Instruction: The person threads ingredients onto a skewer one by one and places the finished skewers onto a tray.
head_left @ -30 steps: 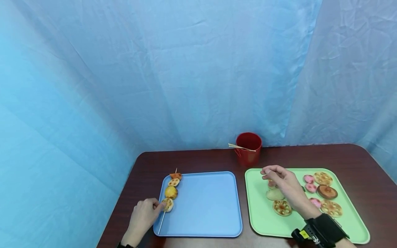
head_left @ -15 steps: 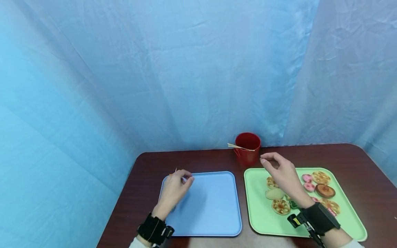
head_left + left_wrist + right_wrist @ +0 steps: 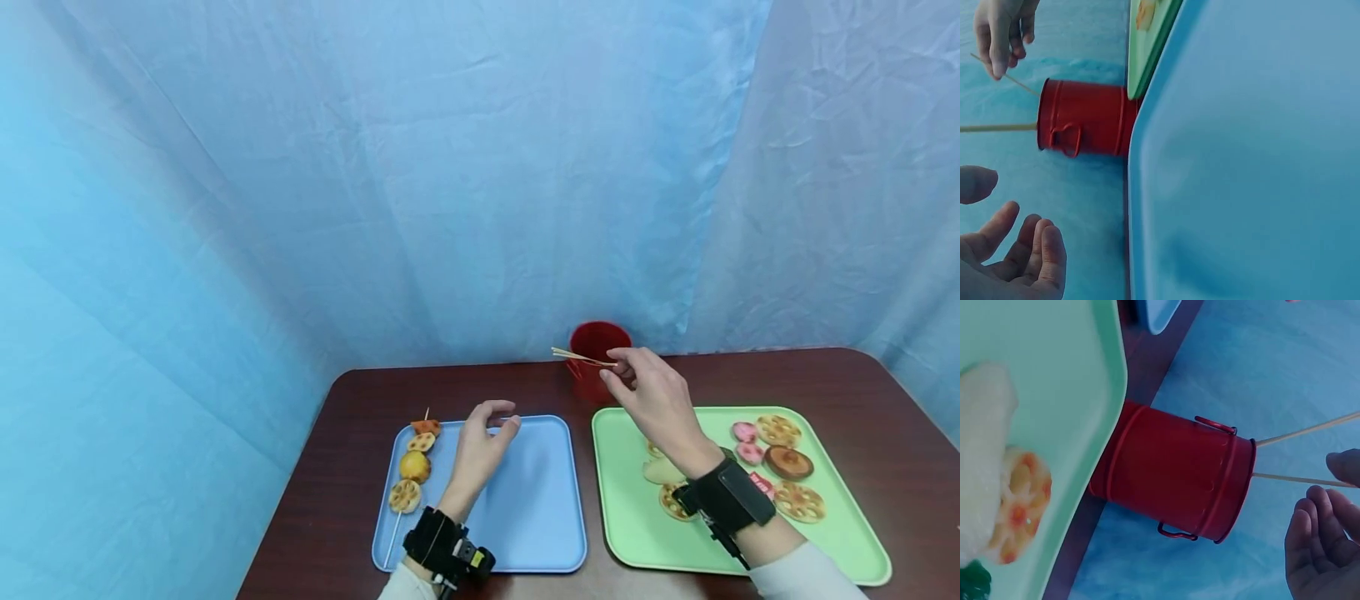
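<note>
My right hand (image 3: 660, 404) is at the red bucket (image 3: 592, 387), thumb and fingers spread around a thin wooden skewer (image 3: 1294, 479) that sticks out of it. A gap shows between thumb and forefinger in the head view. A second skewer (image 3: 997, 128) also leans out of the bucket. The left hand (image 3: 480, 450) hovers over the blue tray (image 3: 532, 517), fingers loosely bent and holding nothing. Along that tray's left side lies a loaded skewer (image 3: 393, 537) bearing an orange piece (image 3: 426, 427), lotus root slices (image 3: 405, 497) and a yellow ball (image 3: 415, 467).
A green tray (image 3: 630, 525) on the right holds a lotus root slice (image 3: 799, 502), pink pieces (image 3: 750, 453), a brown round slice (image 3: 789, 462) and a pale green piece (image 3: 663, 472). Both trays rest on a dark wooden table (image 3: 300, 517). Blue cloth (image 3: 450, 208) hangs behind it.
My left hand has let go of the loaded skewer on the blue tray and moved right and up. The right hand has moved from above the green tray to the skewers in the bucket.
</note>
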Demonstrator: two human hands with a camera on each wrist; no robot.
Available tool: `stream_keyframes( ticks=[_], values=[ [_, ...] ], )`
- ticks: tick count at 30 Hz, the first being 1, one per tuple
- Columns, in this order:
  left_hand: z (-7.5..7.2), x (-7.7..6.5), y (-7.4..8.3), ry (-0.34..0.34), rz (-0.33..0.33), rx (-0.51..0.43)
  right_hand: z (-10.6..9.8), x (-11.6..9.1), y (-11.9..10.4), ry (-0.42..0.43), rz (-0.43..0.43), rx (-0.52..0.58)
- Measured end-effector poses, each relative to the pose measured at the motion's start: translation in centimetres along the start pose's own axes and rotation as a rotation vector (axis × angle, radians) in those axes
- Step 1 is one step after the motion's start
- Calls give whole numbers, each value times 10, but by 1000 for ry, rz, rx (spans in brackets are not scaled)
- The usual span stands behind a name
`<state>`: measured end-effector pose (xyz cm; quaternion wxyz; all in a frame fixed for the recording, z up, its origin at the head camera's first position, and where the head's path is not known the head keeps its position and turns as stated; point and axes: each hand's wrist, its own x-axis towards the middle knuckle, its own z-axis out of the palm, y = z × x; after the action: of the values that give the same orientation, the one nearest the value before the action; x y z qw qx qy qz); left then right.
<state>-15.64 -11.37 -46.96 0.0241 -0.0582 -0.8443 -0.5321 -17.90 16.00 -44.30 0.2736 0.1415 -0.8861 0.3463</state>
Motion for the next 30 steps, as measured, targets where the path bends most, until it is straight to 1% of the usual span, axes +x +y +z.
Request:
stream_keyframes(
  ticks=[4,8,12,15,19,22,24,27,30],
  values=[
    [14,2,-2,-29,-54,-78,4,3,2,37,-52,-61],
    [23,3,-3,-51,-76,-140,3,2,4,79,-102,-97],
    [29,5,-3,-82,-101,-198,-2,-1,4,129,-164,-118],
    [34,6,-1,-99,-113,-238,-8,-4,1,164,-204,-106],
    [39,7,4,-119,-121,-285,-20,-8,-8,223,-230,-78],
    [42,8,6,-131,-125,-294,-30,-11,-16,266,-232,-51],
    [44,8,8,-137,-128,-294,-38,-14,-20,272,-221,-32],
    [47,8,12,-152,-134,-306,-49,-20,-22,286,-192,-8],
    [50,6,15,-165,-143,-336,-58,-25,-23,330,-173,27]
  ],
)
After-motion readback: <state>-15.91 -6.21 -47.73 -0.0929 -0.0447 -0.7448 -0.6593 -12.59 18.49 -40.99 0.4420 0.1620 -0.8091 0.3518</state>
